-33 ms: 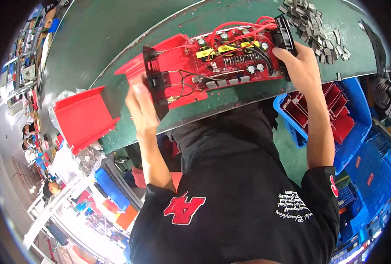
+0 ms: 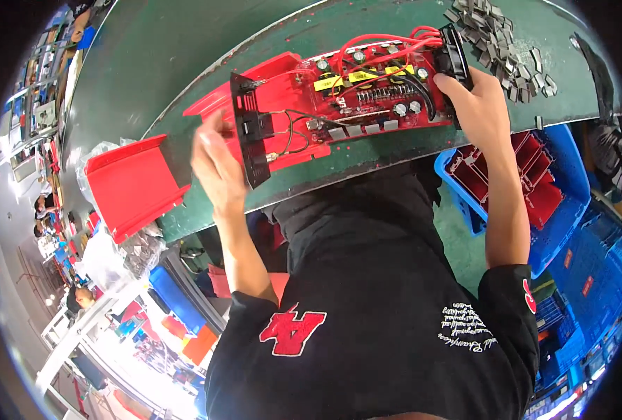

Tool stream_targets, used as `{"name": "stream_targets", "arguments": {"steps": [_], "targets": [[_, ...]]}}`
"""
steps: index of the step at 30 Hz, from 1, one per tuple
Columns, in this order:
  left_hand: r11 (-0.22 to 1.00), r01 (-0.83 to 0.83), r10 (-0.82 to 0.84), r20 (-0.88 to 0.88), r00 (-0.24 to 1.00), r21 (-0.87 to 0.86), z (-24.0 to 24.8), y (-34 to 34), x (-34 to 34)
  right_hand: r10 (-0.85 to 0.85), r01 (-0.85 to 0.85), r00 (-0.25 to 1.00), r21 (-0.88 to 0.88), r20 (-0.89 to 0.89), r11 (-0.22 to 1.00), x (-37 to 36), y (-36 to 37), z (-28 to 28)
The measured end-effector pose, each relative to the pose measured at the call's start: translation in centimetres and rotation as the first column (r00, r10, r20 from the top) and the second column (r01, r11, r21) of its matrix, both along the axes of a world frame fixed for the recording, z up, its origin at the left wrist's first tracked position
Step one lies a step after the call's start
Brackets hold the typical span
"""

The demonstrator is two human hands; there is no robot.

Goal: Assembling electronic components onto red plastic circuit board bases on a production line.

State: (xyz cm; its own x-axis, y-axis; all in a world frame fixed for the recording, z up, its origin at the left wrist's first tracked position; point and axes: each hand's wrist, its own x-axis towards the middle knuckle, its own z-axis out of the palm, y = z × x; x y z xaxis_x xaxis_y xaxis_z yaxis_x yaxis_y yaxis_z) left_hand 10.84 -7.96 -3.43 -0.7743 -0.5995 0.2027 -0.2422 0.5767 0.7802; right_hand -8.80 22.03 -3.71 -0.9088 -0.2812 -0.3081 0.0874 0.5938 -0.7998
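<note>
In the head view, my right hand (image 2: 475,101) has a firm hold on the black fan panel (image 2: 453,59), thumb on its near face and fingers going out of sight behind it. That panel stands at the right end of the red housing (image 2: 277,70), which lies across the green table (image 2: 143,63) in front of me. Inside the housing sits the circuit board (image 2: 374,108), with yellow-wrapped parts (image 2: 362,76) in a row and red cables (image 2: 395,43) arching along its far side to the fan panel.

My left hand (image 2: 218,168) is loosely spread and holds nothing that I can see. It is just left of the slotted black end panel (image 2: 248,136) — whether a fingertip brushes it, I cannot tell. Thin wires run from this panel toward the board.

Farther left, a loose red cover (image 2: 132,185) lies near the table's edge. Small grey pieces (image 2: 489,35) are heaped beyond the fan panel — and below the table, to my right, a blue crate (image 2: 573,189) holds red parts (image 2: 542,189).
</note>
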Motion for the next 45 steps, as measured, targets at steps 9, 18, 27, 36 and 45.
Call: {"name": "stream_targets", "arguments": {"steps": [9,18,27,36,45], "targets": [[0.881,0.017,0.198,0.399,0.895,-0.474,-1.4,-5.1,2.3,0.091,0.019,0.91,0.262,-0.404,0.965,0.5,-2.1,0.0],[0.923,-0.005,0.135,0.312,0.941,-0.385,-2.0,-5.3,3.1,0.079,0.026,0.892,0.226,-0.446,0.974,2.2,-4.4,-0.1],[0.903,-0.008,0.107,0.208,0.972,-0.429,-3.7,-6.4,3.9,0.053,0.014,0.943,0.196,-0.33,0.981,4.0,-7.6,0.7],[0.958,-0.128,0.223,0.386,0.895,-0.258,-4.4,-7.3,4.3,0.066,0.005,0.918,0.177,-0.391,0.984,5.9,-10.2,0.8],[0.746,-0.261,0.318,0.017,0.948,0.612,-0.7,-9.6,7.2,0.358,-0.274,0.697,0.23,-0.621,0.934,6.7,-10.5,1.9]]}}
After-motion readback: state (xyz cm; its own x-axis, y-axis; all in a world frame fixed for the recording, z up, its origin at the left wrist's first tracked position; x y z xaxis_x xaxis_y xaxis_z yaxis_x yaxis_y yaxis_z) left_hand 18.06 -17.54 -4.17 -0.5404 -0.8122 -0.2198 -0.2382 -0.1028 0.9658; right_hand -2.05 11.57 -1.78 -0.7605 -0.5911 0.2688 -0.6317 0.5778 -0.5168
